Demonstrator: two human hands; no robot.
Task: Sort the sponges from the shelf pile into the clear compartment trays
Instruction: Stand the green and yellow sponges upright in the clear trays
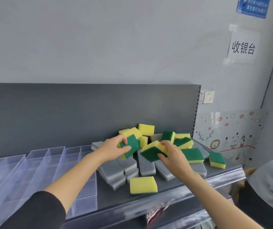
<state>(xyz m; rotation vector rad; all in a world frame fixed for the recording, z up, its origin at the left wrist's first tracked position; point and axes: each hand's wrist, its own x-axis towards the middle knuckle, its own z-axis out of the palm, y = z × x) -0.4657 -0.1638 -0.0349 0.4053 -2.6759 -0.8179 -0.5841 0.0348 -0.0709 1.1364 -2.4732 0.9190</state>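
Note:
A pile of yellow-and-green sponges and grey sponges lies on the dark shelf, right of the clear compartment trays. My left hand grips one green-faced sponge at the pile's left side. My right hand grips another yellow-and-green sponge, green face toward me, just above the grey ones. A single sponge lies yellow side up near the shelf's front edge.
The dark back panel rises behind the shelf. A clear price rail runs along the front edge. A person in grey stands at the right. A wall socket and paper signs are on the wall.

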